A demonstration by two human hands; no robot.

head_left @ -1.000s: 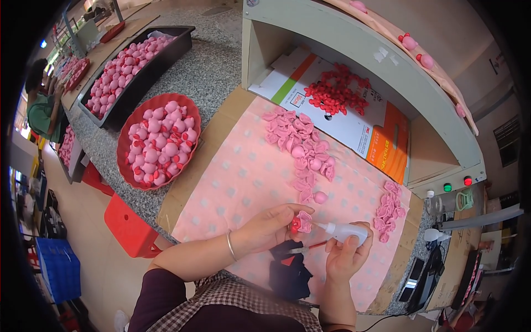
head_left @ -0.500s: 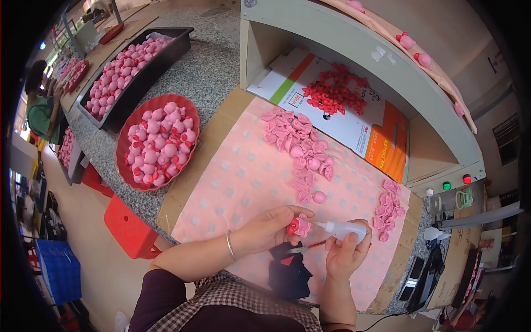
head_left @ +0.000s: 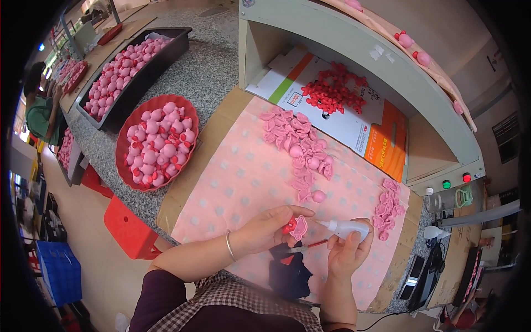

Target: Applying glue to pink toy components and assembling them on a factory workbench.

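Glue nozzle now meets the part: our right hand [head_left: 345,252] has brought the small white squeeze bottle [head_left: 345,227], fingers wrapped round it, up to the small pink-and-red soft plastic piece [head_left: 296,226] pinched in our left hand [head_left: 265,229], above the pink dotted mat [head_left: 243,177]; gluing seems underway.
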